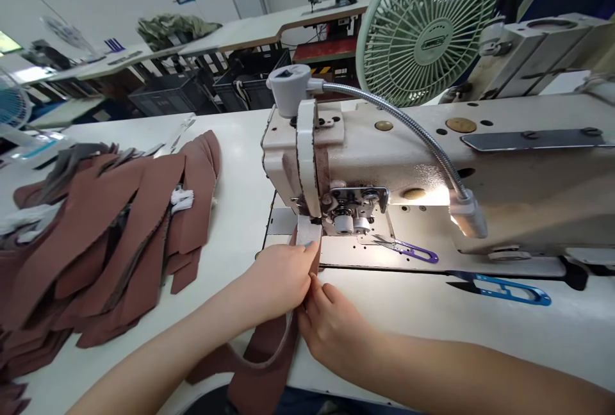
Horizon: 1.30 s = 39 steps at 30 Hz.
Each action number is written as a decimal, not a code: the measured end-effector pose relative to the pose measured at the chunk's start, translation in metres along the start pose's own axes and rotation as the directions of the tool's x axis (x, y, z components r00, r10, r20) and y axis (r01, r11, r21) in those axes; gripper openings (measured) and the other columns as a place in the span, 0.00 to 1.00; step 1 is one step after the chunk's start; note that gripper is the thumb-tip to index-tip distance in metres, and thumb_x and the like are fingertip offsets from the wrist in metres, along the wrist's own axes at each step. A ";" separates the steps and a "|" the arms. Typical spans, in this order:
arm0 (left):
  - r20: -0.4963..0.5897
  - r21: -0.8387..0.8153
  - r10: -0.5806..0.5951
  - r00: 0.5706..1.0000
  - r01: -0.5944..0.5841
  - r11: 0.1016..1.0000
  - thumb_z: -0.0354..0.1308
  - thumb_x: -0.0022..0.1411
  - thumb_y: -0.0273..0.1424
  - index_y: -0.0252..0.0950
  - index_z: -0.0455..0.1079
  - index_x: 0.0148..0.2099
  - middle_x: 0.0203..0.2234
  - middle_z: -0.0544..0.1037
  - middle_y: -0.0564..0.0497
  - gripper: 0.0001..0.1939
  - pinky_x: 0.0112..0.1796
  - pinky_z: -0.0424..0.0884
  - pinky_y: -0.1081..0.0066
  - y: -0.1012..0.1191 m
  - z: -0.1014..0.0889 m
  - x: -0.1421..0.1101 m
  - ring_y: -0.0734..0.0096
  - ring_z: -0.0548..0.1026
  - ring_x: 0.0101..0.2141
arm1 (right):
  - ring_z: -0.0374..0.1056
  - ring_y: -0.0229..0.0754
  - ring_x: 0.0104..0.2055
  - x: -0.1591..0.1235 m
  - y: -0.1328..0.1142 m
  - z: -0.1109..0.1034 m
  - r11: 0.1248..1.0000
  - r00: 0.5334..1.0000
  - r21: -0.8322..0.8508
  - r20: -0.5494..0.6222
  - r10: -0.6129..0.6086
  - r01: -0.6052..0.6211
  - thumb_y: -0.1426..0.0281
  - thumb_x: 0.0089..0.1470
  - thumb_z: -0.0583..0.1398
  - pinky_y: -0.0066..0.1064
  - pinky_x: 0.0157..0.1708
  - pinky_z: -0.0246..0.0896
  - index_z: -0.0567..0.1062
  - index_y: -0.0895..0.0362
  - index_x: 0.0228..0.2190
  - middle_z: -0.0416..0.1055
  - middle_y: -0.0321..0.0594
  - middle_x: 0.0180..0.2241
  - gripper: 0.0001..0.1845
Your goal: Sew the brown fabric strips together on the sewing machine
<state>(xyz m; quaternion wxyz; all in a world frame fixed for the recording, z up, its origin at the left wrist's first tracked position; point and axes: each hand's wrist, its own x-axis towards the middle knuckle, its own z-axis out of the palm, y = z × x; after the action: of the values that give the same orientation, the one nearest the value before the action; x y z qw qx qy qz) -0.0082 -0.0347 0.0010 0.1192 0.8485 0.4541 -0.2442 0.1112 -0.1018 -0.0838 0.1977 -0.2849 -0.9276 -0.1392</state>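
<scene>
A long reddish-brown fabric piece runs from the sewing machine's needle area down over the table's front edge. Along it lies a narrow pale strip, and a white patch shows just below the presser foot. My left hand is closed on the fabric close in front of the foot, its fingers partly hidden. Right beside it and slightly nearer to me, my right hand pinches the fabric's right edge. The two hands almost touch. The needle tip is hidden.
Brown cut pieces lie piled on the left of the white table. Purple thread snips rest on the machine bed; blue thread snips lie to the right. A bendable lamp and a green fan stand over the machine.
</scene>
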 end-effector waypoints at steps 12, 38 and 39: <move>-0.006 -0.125 0.089 0.996 -0.089 0.988 0.46 0.60 0.25 0.33 0.54 0.63 0.39 0.76 0.46 0.29 0.32 0.67 0.69 -0.004 -0.007 -0.005 0.62 0.76 0.37 | 0.70 0.60 0.44 0.000 -0.001 0.004 0.999 0.998 -0.003 0.012 0.054 -0.054 0.77 0.51 0.54 0.43 0.33 0.59 0.75 0.68 0.38 0.75 0.63 0.40 0.14; -0.262 0.139 0.090 0.961 -0.054 0.989 0.48 0.62 0.22 0.32 0.68 0.49 0.30 0.76 0.47 0.14 0.35 0.64 0.64 -0.003 0.022 0.004 0.63 0.74 0.32 | 0.71 0.59 0.44 0.000 0.001 0.003 0.997 0.998 -0.056 0.022 0.051 -0.050 0.79 0.49 0.51 0.40 0.32 0.60 0.75 0.73 0.40 0.75 0.63 0.39 0.18; -0.287 0.136 0.091 0.954 -0.054 0.989 0.47 0.62 0.22 0.32 0.68 0.49 0.30 0.76 0.47 0.15 0.36 0.64 0.64 -0.004 0.025 0.005 0.63 0.74 0.33 | 0.71 0.59 0.44 0.000 0.000 0.003 0.997 0.998 -0.053 0.019 0.059 -0.058 0.79 0.50 0.51 0.40 0.31 0.60 0.74 0.73 0.40 0.75 0.65 0.39 0.18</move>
<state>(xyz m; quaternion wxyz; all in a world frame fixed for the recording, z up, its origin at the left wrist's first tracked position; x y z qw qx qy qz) -0.0168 -0.0394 -0.0228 0.0057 0.8972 0.4187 -0.1399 0.1104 -0.1006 -0.0863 0.1845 -0.3185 -0.9169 -0.1545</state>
